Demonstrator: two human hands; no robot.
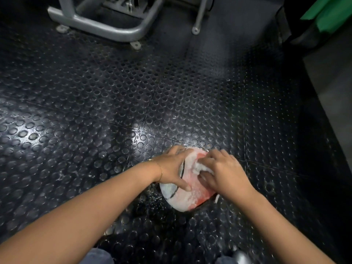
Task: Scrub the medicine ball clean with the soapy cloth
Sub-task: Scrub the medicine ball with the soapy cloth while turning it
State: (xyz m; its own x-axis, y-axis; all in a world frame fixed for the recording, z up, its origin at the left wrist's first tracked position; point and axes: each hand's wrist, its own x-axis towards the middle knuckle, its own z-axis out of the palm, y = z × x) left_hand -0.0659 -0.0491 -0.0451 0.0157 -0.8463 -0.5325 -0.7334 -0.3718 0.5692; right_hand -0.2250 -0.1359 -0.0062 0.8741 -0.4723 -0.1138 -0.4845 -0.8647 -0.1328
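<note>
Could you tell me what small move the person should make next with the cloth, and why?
Probably slide the right hand and cloth toward the near-right edge of the medicine ball: red shows there through thin foam, and the left hand steadies it.

Medicine ball on floor, near right; left hand on its left side, cloth under right hand; metal frame far left.
</note>
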